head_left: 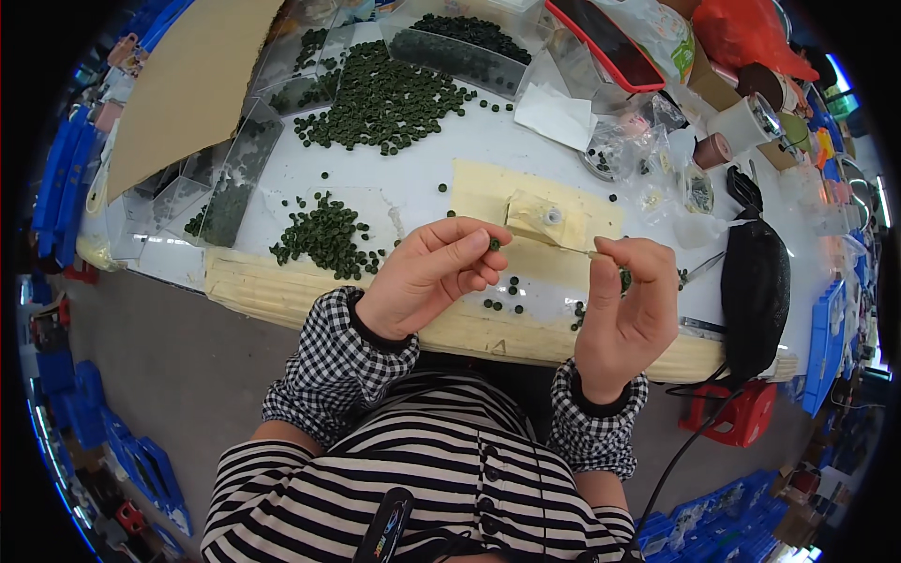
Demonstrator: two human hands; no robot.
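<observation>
My left hand (420, 280) is closed in a pinch, with a small dark green round piece (495, 244) between thumb and forefinger. In my right hand (621, 324), thumb and forefinger grip a thin needle-like rod (574, 250) that points left toward that piece; whether its tip touches it I cannot tell. Just beyond both hands stands a tape-wrapped block (531, 218) with a clear round part (554, 217) on top. It rests on a pale yellow sheet (596, 208). Several loose green pieces (504, 306) lie below my hands, and a small pile (322, 236) is left of my left hand.
A large heap of green pieces (380, 98) spreads at the far left beside clear trays (460, 52) and a cardboard sheet (188, 84). At the far right are a red-cased phone (608, 42) and plastic bags (624, 145). A black pouch (755, 291) hangs over the table's right edge.
</observation>
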